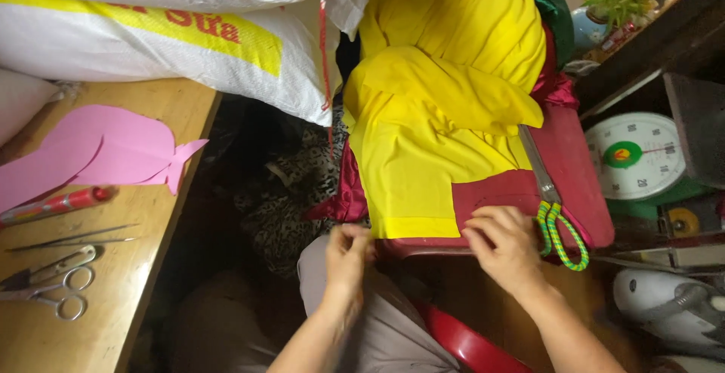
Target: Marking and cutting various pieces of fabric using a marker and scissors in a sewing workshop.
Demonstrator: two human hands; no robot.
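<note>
Nearest, left hand (347, 256) pinching the near left corner of the yellow cloth (430, 146), fingers closed on its hem. Right hand (504, 245) just right of that hem, flat on the red stool (581, 184), fingers half curled; whether anything is held there cannot be told. Judged step: squaring the cloth's near edge on the stool. Next move calls for a steady pull along the hem without dragging the pile. Scissors (551, 207) just right of the cloth, handles touching the right hand. Beyond, cloth heaped away from the hands. Far left of the cloth, tabletop (151, 214) with pink paper (98, 150); sack (166, 26) behind it.
</note>
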